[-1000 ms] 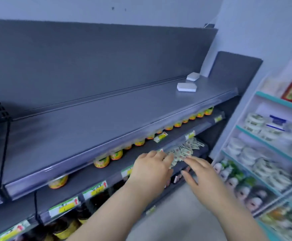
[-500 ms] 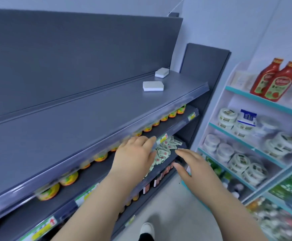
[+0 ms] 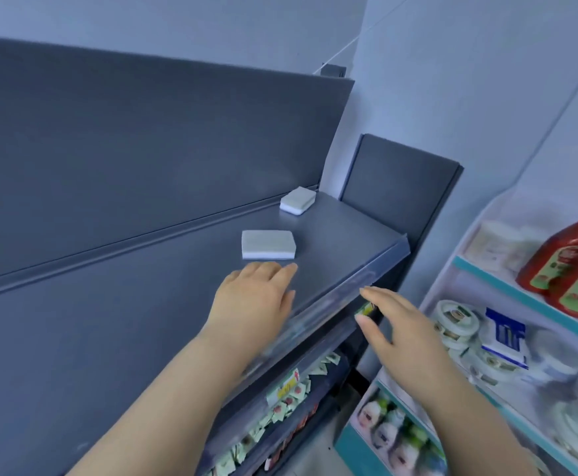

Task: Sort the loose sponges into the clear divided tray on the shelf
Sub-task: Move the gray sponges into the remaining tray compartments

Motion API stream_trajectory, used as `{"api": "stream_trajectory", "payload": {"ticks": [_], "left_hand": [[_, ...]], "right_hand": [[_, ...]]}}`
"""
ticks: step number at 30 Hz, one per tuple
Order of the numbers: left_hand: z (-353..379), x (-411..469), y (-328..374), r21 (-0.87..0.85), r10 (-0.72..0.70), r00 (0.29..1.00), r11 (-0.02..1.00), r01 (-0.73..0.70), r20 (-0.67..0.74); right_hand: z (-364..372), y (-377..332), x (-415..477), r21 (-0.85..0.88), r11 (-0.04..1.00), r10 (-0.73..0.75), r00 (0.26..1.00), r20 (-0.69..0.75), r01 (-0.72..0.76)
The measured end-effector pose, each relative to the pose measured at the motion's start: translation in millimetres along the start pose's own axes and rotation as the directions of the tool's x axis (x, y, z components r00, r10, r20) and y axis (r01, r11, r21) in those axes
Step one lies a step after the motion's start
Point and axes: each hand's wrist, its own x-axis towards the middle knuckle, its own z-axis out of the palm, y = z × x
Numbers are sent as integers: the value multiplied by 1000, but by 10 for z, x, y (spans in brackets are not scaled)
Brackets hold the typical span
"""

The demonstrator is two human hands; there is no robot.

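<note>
Two grey-and-white sponges lie loose on the dark grey top shelf [image 3: 109, 304]. The nearer sponge [image 3: 268, 244] lies flat mid-shelf; the farther sponge [image 3: 297, 200] sits by the back panel near the shelf's right end. My left hand [image 3: 253, 300] hovers over the shelf, fingers straight, fingertips just short of the nearer sponge and holding nothing. My right hand [image 3: 394, 324] is off the shelf's front edge, fingers relaxed and empty. No clear divided tray is in view.
A clear strip [image 3: 349, 297] runs along the shelf's front edge. Lower shelves hold small sachets [image 3: 287, 403] and price tags. A white rack on the right carries red sauce bottles [image 3: 569, 266], round tubs [image 3: 456, 317] and jars [image 3: 387, 431].
Both hands rose from the lower shelves to the top shelf level. My left hand moved over the shelf toward the nearer sponge. The view swung right and closer.
</note>
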Motion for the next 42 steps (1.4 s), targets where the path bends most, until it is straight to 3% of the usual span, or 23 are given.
{"api": "stream_trajectory", "payload": {"ticks": [5,15,22,25,30,32,34,37,39,42], "left_hand": [[371,305,-109,92,-41,996,995,34,82],[817,945,-145,206,-265,955,950,235,132],[912,1065,-12,286,-546,791,832,475,275],[962,1007,-10,261,-610,760,789,556,224],[1098,890,-43,288,-554,824,814,505,118],[1106,921,-49,306,-539,835,819,486,114],[1076,978,-49,322,-532,842,815,482,87],[990,1084,-96,323,-538,839,811,488,82],[906,1194,-69,322,-540,834,815,483,117],[922,1297,-80,299,-623,732,779,551,276]], "right_hand": [[181,375,669,113,994,-21,996,84,12],[408,955,2434,248,948,-258,935,243,197],[802,1106,3364,153,960,-276,891,362,235],[979,1102,3474,66,944,-319,843,433,323],[1031,1009,3387,79,849,-510,768,387,523],[997,990,3357,208,846,-532,742,407,492],[945,990,3399,295,848,-526,763,376,439],[880,994,3550,329,863,-480,823,303,382],[866,970,3614,325,889,-428,837,340,323],[902,918,3598,280,925,-367,796,481,258]]}}
